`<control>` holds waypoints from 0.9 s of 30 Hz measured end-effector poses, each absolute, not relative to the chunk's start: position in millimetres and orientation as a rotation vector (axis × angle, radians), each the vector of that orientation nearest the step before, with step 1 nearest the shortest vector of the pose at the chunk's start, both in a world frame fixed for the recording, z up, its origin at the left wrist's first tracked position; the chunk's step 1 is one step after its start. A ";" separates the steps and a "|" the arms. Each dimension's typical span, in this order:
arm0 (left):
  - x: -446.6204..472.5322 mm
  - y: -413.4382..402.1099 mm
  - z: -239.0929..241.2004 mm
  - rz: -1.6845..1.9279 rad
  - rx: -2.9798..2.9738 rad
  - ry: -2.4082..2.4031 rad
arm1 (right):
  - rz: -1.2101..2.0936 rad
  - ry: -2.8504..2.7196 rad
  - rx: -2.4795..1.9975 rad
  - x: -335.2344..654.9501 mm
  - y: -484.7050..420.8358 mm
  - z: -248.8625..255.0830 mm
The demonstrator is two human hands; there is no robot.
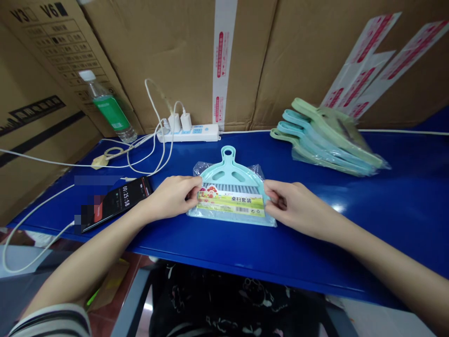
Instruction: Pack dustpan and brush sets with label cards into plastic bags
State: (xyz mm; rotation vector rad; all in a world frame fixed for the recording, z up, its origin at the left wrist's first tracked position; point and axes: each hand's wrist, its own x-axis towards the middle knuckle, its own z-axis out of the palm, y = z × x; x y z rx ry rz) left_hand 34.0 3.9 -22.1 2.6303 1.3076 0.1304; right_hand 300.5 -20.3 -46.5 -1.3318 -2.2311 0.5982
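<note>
A light-blue dustpan and brush set [229, 175] lies on the blue table in front of me, its ringed handle pointing away. Clear plastic wrap covers its body, and a printed card [231, 202] with red mushrooms lies across the grey bristles. My left hand [177, 195] pinches the wrapped set at its left edge. At the opposite edge my right hand [289, 203] grips it with thumb and bent fingers. Both hands rest low, close to the table top.
Several wrapped green and blue dustpans [329, 135] are stacked at the back right. A power strip [192, 133] with white chargers and cables stands at the back. Left are a water bottle [110, 110] and a phone [119, 203] showing a timer. Cardboard [175, 47] walls the rear.
</note>
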 end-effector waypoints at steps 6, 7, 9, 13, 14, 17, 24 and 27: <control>32.0 4.6 -23.2 0.121 2.679 1.345 | 0.602 -2.279 -1.334 304.6 -19.8 -43.2; 31.5 4.6 -23.4 0.132 2.698 1.342 | 0.612 -2.282 -1.329 305.1 -19.5 -43.0; 30.7 3.9 -23.8 0.193 2.743 1.315 | 0.601 -2.283 -1.326 305.8 -19.3 -43.7; 31.5 0.3 -24.1 0.437 2.840 1.148 | 0.292 -2.251 -1.283 305.1 -21.2 -45.8; 32.3 -0.8 -24.1 0.472 2.872 1.064 | 0.188 -2.259 -1.225 304.3 -22.1 -46.0; 35.3 -3.8 -24.7 0.485 2.998 0.778 | -0.056 -2.382 -0.935 301.0 -24.7 -45.6; 39.4 -4.0 -32.9 0.319 3.267 0.681 | -0.163 -2.645 -0.724 294.8 -25.5 -49.1; 42.0 -3.6 -36.1 0.238 3.262 0.695 | -0.153 -2.654 -0.753 293.5 -25.5 -51.3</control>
